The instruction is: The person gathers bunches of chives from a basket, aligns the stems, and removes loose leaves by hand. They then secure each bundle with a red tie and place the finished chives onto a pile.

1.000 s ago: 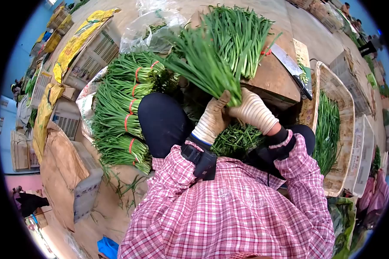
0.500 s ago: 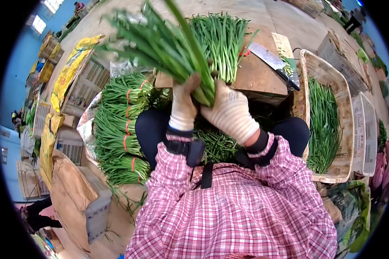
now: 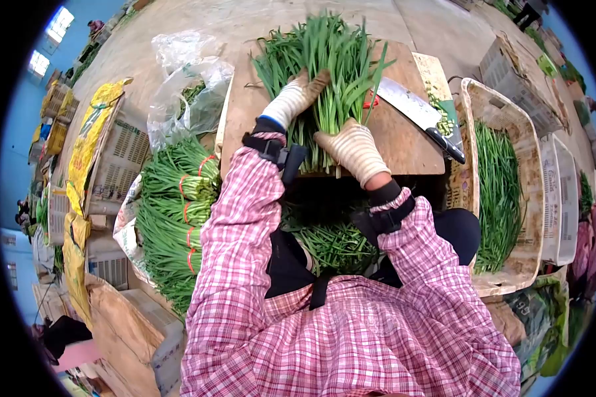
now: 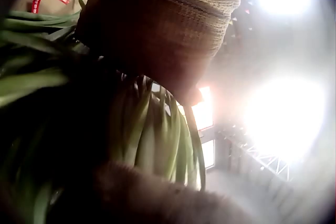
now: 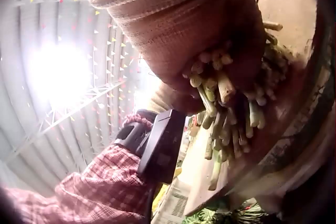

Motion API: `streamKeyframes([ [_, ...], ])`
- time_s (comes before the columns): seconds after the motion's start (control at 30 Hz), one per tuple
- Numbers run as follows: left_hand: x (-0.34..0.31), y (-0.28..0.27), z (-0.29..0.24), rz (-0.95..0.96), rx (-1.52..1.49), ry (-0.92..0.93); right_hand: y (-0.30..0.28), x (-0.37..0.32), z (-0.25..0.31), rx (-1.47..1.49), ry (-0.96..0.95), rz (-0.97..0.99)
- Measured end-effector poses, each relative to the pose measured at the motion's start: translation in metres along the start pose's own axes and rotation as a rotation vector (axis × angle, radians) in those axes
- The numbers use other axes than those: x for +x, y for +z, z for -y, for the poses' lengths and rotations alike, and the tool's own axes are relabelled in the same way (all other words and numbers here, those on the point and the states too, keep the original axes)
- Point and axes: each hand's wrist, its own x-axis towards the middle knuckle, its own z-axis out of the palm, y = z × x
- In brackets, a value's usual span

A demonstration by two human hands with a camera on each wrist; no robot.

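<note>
A loose bunch of garlic chives [image 3: 338, 99] is held over the wooden board [image 3: 410, 149], leaves pointing away from me. My left hand [image 3: 297, 98], in a soiled striped knit glove, grips it around the leaves from the left side. Lower down, my gloved right hand [image 3: 353, 147] holds the stem end; pale stem tips [image 5: 226, 90] poke out below its curled fingers in the right wrist view. More chives [image 3: 304, 142] lie on the board beneath and left of the held bunch. Between fingers and thumb, the left wrist view shows pale stalks [image 4: 152, 140].
A cleaver [image 3: 407, 106] lies at the board's right, beside a red tie [image 3: 371, 100] and chopped bits. Banded chive bunches [image 3: 179, 218] are stacked on the left. At right stands a crate [image 3: 469, 159] of loose chives; a clear plastic bag [image 3: 172, 99] lies beyond the board's left.
Both hands have carried the bunch from near my knees, up and forward onto the chives on the board. The left hand has shifted from the stems up to the leaves.
</note>
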Motion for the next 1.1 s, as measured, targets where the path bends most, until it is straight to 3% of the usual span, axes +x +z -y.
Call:
streamKeyframes([
  [0.03, -0.008, -0.006, 0.003, 0.006, -0.092, 0.013, 0.004, 0.0, -0.003, 0.001, 0.013, -0.005],
  [0.1, 0.043, 0.027, 0.095, 0.007, 0.114, 0.201, 0.002, -0.003, 0.0, 0.027, 0.029, -0.014],
  [0.13, 0.016, 0.012, 0.063, -0.016, -0.105, 0.042, -0.001, -0.005, 0.004, 0.054, 0.072, -0.001],
  [0.17, -0.006, 0.005, 0.048, -0.14, 0.06, 0.071, -0.001, -0.005, 0.003, 0.052, 0.074, -0.006],
  [0.2, -0.014, 0.008, 0.039, -0.141, 0.056, 0.077, -0.002, -0.005, -0.001, 0.053, 0.025, 0.031],
  [0.3, -0.025, 0.027, 0.016, -0.35, -1.826, -0.457, 0.001, -0.007, -0.005, -0.016, -0.104, -0.021],
  [0.37, -0.048, 0.038, 0.02, -0.304, -0.038, -0.007, -0.003, -0.009, 0.003, 0.08, 0.039, -0.049],
  [0.43, -0.057, 0.022, -0.021, -0.186, -0.085, -0.032, -0.004, -0.008, 0.006, 0.027, 0.036, -0.068],
  [0.5, -0.052, 0.016, -0.051, -0.181, 0.166, -0.024, -0.01, -0.011, 0.015, 0.08, 0.029, 0.109],
  [0.57, -0.045, 0.02, -0.064, -0.139, 0.235, -0.009, -0.018, -0.019, 0.025, 0.113, 0.098, 0.088],
  [0.67, -0.036, 0.025, -0.063, -0.048, 0.356, -0.006, -0.016, -0.024, 0.015, 0.328, 0.134, 0.049],
  [0.73, -0.036, 0.028, -0.054, -0.04, 0.404, -0.007, -0.009, -0.024, -0.003, 0.212, -0.124, -0.008],
  [0.77, -0.036, 0.028, -0.049, -0.046, 0.393, 0.003, -0.014, -0.029, -0.001, 0.218, -0.121, -0.008],
  [0.83, -0.036, 0.029, -0.043, -0.053, 0.405, -0.002, -0.03, -0.037, 0.008, 0.261, 0.149, 0.236],
  [0.87, -0.036, 0.027, -0.043, -0.051, 0.411, -0.004, -0.03, -0.038, 0.006, 0.012, -0.053, 0.137],
  [0.9, -0.036, 0.025, -0.042, -0.07, 0.361, 0.018, -0.032, -0.04, 0.004, 0.016, -0.052, 0.142],
  [0.93, -0.035, 0.024, -0.041, -0.086, 0.308, 0.035, -0.037, -0.043, 0.002, -0.157, -0.113, 0.107],
  [0.97, -0.023, 0.038, -0.016, -0.315, 0.197, 0.199, -0.045, -0.046, 0.007, -0.328, -0.175, 0.074],
  [1.03, -0.006, 0.054, 0.02, -0.517, -0.477, 0.366, -0.055, -0.041, 0.005, -0.311, -0.155, 0.058],
  [1.1, -0.015, 0.038, 0.021, -0.281, -1.733, 0.281, -0.058, -0.034, -0.003, -0.333, -0.141, 0.012],
])
